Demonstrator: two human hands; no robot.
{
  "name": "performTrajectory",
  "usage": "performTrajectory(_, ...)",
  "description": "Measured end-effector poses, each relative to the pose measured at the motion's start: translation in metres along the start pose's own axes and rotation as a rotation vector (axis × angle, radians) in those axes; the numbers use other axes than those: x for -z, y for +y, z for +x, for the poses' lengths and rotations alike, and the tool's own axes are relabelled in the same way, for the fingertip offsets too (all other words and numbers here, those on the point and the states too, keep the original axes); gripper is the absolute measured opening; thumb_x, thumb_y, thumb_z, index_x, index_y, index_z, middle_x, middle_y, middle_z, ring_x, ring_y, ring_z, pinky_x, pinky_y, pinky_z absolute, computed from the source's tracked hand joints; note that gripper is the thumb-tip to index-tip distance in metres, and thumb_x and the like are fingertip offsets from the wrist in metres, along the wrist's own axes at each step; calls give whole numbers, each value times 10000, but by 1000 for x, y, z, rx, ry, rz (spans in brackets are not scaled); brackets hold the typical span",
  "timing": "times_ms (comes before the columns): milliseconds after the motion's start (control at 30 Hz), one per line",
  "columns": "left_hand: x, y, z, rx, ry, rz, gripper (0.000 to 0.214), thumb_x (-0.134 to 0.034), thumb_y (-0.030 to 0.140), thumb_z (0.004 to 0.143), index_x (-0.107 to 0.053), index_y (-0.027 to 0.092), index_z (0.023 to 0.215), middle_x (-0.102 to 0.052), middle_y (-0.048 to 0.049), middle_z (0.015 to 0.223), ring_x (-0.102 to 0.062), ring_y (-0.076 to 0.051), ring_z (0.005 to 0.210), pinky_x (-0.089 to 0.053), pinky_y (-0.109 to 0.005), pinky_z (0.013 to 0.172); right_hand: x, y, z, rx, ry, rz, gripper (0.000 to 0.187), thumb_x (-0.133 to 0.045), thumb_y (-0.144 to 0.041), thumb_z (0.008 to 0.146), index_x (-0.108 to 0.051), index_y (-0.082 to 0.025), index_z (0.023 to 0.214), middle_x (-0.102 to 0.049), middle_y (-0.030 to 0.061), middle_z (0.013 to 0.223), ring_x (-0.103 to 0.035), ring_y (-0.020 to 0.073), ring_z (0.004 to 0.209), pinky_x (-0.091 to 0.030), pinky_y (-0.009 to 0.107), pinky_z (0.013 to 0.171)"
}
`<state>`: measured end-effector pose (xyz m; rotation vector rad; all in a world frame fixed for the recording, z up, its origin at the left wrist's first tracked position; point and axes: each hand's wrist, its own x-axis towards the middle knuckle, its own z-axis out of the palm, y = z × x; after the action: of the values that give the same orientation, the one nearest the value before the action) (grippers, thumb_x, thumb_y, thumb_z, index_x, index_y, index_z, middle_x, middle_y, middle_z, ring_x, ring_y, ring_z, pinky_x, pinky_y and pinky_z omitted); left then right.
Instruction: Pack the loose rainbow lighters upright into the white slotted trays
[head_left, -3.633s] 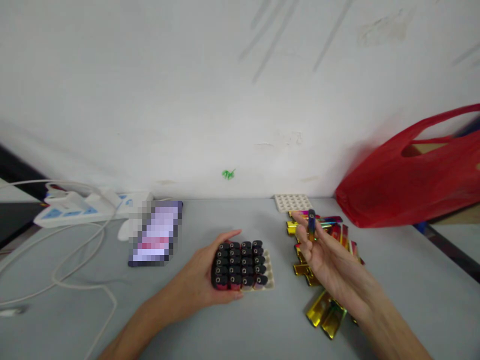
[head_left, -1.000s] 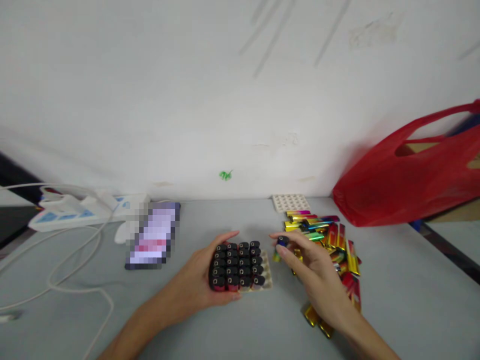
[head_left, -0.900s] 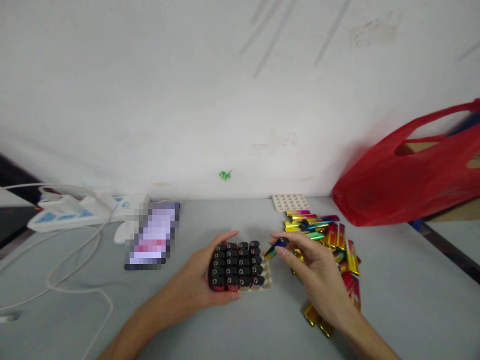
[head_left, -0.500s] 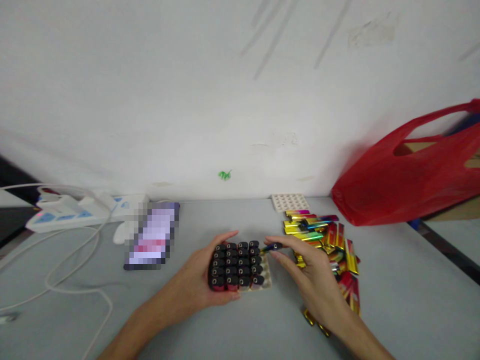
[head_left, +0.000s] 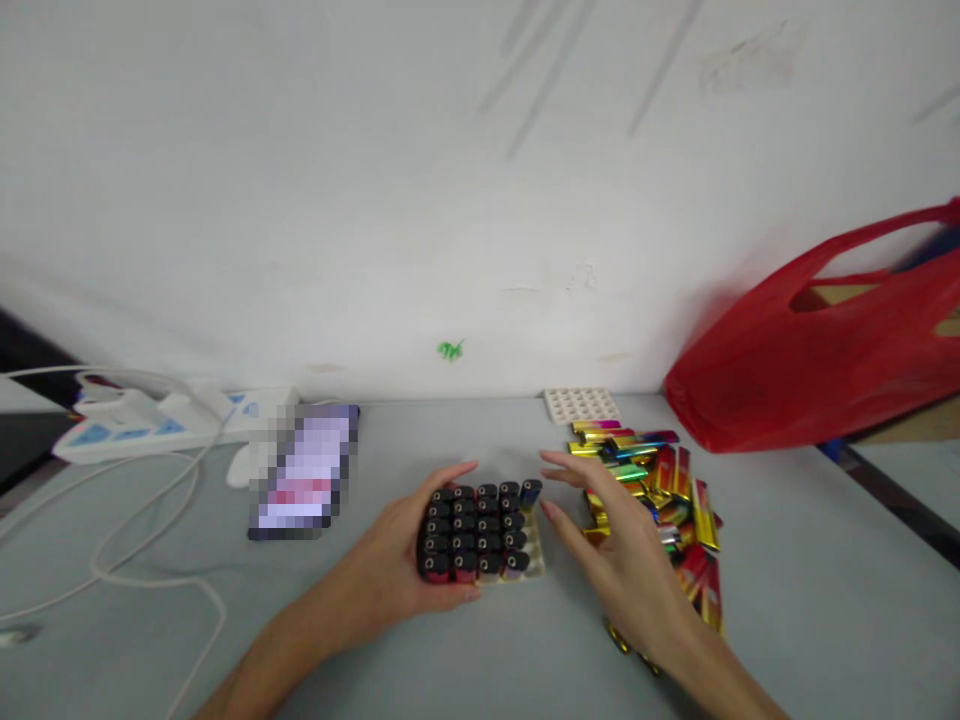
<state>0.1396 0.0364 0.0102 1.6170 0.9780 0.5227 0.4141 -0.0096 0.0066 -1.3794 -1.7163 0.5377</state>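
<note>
What look like lighters (head_left: 465, 522), with black ends up and a small ring on each, stand in close rows in a pale tray (head_left: 534, 562). My left hand (head_left: 397, 555) wraps round the tray's left side, thumb along the near edge and fingers at the far edge. A blue-bodied lighter (head_left: 531, 492) stands at the far end of the right row, leaning slightly. Just right of it, my right hand (head_left: 611, 520) is open, thumb and fingers apart, holding nothing. The tray's remaining right-hand sockets show bare. Beneath and beyond my right hand lies a pile of shiny lighters (head_left: 679, 475).
A second pale tray (head_left: 581, 404) lies by the wall. At right stands a red bag (head_left: 810, 350). On the left are a phone (head_left: 307, 470), a power strip (head_left: 180, 425) and loose white cables (head_left: 199, 575).
My right hand has let go of the blue lighter, which now stands upright in the tray's far right corner. Its fingers have spread and drawn slightly away. My left hand stays put.
</note>
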Motion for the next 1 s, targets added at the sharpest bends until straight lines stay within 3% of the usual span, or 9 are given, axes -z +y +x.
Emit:
performTrajectory(167,-1,3,0,1,7,-16,1039,-951,212,762,-403,338,1635,-728,-58,1338,-792,-205,839,-658,-354,805,10,2,3,-7,56,-135,358,-601,-167,936,-672,-280,1268,-733,72,1235,-680,319,1203,-530,536,1065)
performTrajectory(300,-1,4,-1,19,-5,-61,1040,-944,217,769,-391,327,1644,-734,-60,1329,-787,-198,827,-656,-347,796,18,13,6,-34,43,-461,225,-623,-165,852,-690,-249,1050,-650,109,1123,-593,373,1118,-468,567,996)
performTrajectory(467,-2,3,-1,16,-17,-88,1049,-933,206,787,-365,315,1663,-775,-8,1103,-782,-210,830,-644,-338,789,24,25,6,-99,15,-685,91,-660,-191,869,-679,-237,945,-597,105,1010,-546,360,982,-418,507,887)
performTrajectory(767,-2,0,0,14,-26,-84,1063,-936,197,776,-367,304,1668,-757,-5,1065,-777,-224,837,-633,-349,787,23,38,10,-65,14,-602,89,-708,-317,997,-656,-249,1021,-673,66,962,-593,340,976,-350,444,860)
performTrajectory(900,-1,-2,-1,7,-4,-52,1063,-945,197,769,-384,322,1664,-740,-31,1177,-780,-220,850,-640,-362,814,25,31,12,-101,167,-457,226,-720,-458,1032,-631,-254,1067,-666,25,853,-618,299,871,-362,438,855)
performTrajectory(1000,-1,0,-1,13,-4,-41,1060,-951,197,757,-405,324,1657,-722,-39,1215,-775,-209,830,-644,-355,800,26,23,13,-208,262,-204,301,-700,-550,1042,-613,-263,1062,-702,24,873,-634,271,826,-412,411,803)
